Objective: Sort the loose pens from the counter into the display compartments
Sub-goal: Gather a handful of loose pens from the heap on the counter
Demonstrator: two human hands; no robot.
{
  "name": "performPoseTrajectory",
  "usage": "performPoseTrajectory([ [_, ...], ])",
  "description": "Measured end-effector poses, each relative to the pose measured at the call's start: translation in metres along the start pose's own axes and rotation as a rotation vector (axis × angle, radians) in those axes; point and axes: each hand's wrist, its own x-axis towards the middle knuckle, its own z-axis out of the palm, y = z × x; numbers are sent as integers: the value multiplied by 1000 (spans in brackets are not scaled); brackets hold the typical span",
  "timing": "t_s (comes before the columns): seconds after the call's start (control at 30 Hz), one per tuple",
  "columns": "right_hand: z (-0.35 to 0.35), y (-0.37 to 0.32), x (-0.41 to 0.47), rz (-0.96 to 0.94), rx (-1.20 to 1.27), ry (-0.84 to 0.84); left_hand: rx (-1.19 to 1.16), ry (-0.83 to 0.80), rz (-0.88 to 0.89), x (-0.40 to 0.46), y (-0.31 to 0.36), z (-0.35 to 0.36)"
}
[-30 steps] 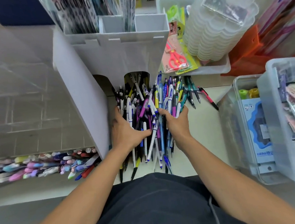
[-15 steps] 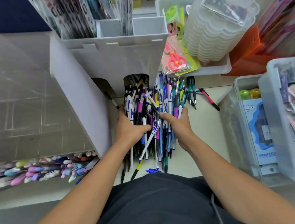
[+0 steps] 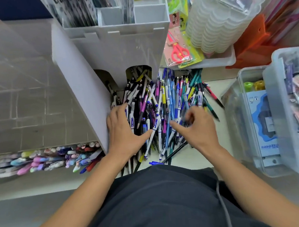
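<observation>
A big heap of loose pens [image 3: 157,102], white, blue, purple and teal, lies on the counter in front of a white display stand [image 3: 122,49]. Some pens reach into its right arched compartment [image 3: 138,74]; the left arch [image 3: 105,79] holds only a few. My left hand [image 3: 124,131] rests flat on the heap's left side, against the stand's side wall, with its thumb spread to the right. My right hand [image 3: 197,125] sits on the heap's right side, motion-blurred. Its fingers are curled over a few pens and its thumb points left.
A row of pastel pens [image 3: 41,158] lies in a low tray at the left. Clear storage bins [image 3: 249,123] stand at the right. Packaged scissors [image 3: 178,53] and stacked clear containers [image 3: 218,20] sit behind the heap. A blue pen [image 3: 155,163] lies at the counter's front edge.
Both hands were pushing the heap from its sides toward the stand. My right hand has now shifted right and curled its fingers on pens. My left hand stays flat on the heap.
</observation>
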Motion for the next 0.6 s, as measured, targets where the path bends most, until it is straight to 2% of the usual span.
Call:
performPoseTrajectory([
  [0.07, 0, 1, -10, -56, -146, -341, 18, -28, 49, -13, -4, -3],
  [0.13, 13, 1, -16, -94, -354, -629, 130, -241, 16, -20, -8, -1],
  [0.2, 30, 0, -22, -139, -430, -755, 309, -458, 0, -23, -13, 5],
  [0.27, 47, -2, -27, -190, -444, -801, 374, -556, -3, -24, -19, 11],
  [0.4, 59, -7, -28, -281, -518, -817, 347, -623, 1, -27, -29, 21],
  [0.5, 60, -4, -31, -353, -523, -811, 318, -596, 42, -30, -32, 25],
  [0.6, 54, 1, -33, -405, -561, -770, 273, -497, 31, -29, -35, 24],
])
